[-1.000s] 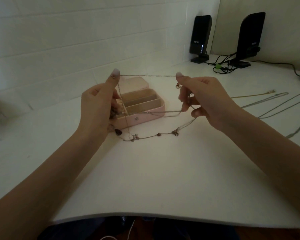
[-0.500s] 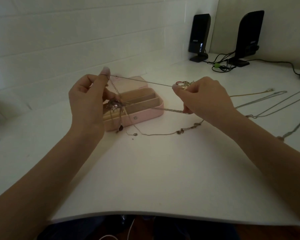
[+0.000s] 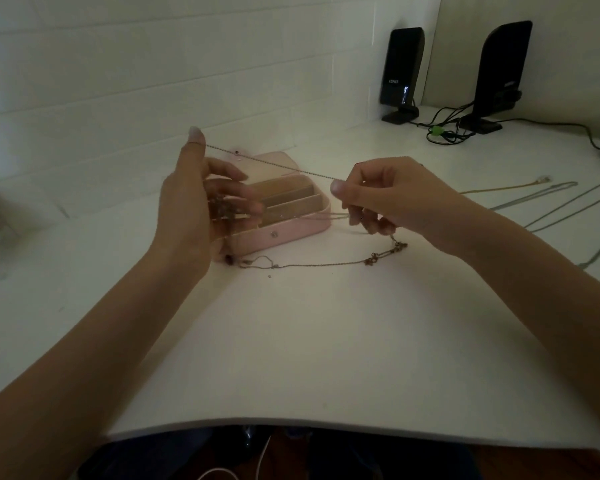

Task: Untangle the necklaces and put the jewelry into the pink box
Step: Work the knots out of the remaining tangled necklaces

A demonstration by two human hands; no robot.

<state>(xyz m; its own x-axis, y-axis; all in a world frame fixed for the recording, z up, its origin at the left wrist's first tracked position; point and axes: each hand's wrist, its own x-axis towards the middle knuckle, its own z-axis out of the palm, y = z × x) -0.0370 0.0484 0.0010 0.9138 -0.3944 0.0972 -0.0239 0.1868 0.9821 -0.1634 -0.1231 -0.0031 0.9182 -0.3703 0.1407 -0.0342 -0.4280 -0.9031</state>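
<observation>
The pink box (image 3: pixel 291 232) stands open on the white table, its beige compartments showing. My left hand (image 3: pixel 194 209) is raised in front of the box's left end, with a thin bead chain (image 3: pixel 271 162) looped over its thumb and a blurred tangle of chains in its curled fingers. My right hand (image 3: pixel 388 199) pinches the chain's other end, so it runs taut between both hands. A second necklace with small charms (image 3: pixel 326 263) hangs from my right hand and trails across the table in front of the box.
Several loose chains (image 3: pixel 548 202) lie stretched out on the table at the right. Two black speakers (image 3: pixel 400 74) with cables (image 3: pixel 444 131) stand at the back right, and a dark mouse sits at the right edge. A white brick wall runs behind.
Both hands have shifted left and lower, and the taut chain now slopes down to the right. My left hand's fingers have closed on the tangle. The charm necklace has settled onto the table.
</observation>
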